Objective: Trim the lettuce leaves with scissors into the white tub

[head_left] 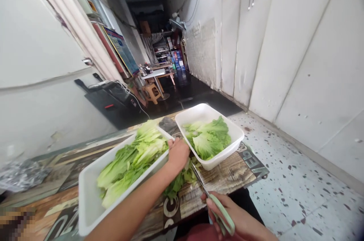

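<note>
My right hand (220,214) grips a pair of scissors (223,210) with pale green handles, low in the view. The blades point up and away from me, over the table edge toward the gap between two white tubs. In that gap my left hand (178,153) is closed, close beside the rim of the left tub (85,191); whatever its fingers hold is hidden. Long lettuce leaves (136,157) fill much of the left tub. Fewer leaves of lettuce (212,138) lie in the right tub (234,134). Loose lettuce scraps (182,180) are on the table below my left hand.
The tubs stand on a wood-patterned table (224,176) with printed letters. A dark crumpled item (167,124) lies behind them. At left is a clear plastic bundle (22,174). Farther back are a folded black machine (110,100), a stool (152,92) and a small table (155,74).
</note>
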`<action>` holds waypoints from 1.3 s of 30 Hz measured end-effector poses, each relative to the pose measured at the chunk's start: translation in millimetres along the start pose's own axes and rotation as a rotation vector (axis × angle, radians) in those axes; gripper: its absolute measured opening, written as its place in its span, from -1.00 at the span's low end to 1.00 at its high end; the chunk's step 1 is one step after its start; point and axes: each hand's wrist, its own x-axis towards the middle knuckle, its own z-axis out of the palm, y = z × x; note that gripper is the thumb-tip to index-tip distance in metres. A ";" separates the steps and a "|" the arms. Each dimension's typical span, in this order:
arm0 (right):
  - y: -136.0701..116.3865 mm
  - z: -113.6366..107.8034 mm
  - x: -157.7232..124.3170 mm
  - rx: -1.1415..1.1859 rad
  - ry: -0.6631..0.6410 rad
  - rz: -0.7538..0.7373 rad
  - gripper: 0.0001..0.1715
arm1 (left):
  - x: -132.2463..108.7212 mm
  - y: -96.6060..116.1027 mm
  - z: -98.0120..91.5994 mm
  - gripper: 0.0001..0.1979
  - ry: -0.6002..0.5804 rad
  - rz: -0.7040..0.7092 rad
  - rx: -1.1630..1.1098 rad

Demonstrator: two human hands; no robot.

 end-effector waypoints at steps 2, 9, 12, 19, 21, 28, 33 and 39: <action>3.1 -1.9 0.3 0.000 0.000 -0.006 -0.24 | 0.8 -0.6 -2.7 -0.75 -0.012 0.008 0.004; 4.4 -8.5 2.8 -0.096 -0.043 -0.035 -0.34 | 7.0 -19.9 -59.8 -0.78 0.250 -0.135 -0.107; 4.7 -8.9 3.1 -0.075 -0.043 -0.042 -0.32 | 21.3 -24.4 -74.9 -0.80 0.448 -0.203 -0.191; 5.2 -6.8 2.4 -0.008 -0.018 -0.007 -0.31 | 45.9 -27.0 -66.9 -0.65 0.191 0.102 -0.290; 2.3 -5.0 1.2 0.010 -0.010 0.004 -0.30 | 37.1 -43.3 -70.0 -0.67 0.109 0.077 -0.251; 0.8 3.6 3.9 -0.057 0.009 0.073 -0.16 | -22.6 -133.3 -71.3 -0.66 -0.197 -0.229 -0.104; 8.7 9.2 8.6 -0.077 -0.002 0.121 -0.08 | -49.7 -147.1 -50.0 -0.62 -0.180 -0.297 -0.177; 6.6 10.1 8.0 -0.099 0.045 0.138 -0.05 | -59.5 -138.1 -42.4 -0.76 -0.033 -0.215 -0.155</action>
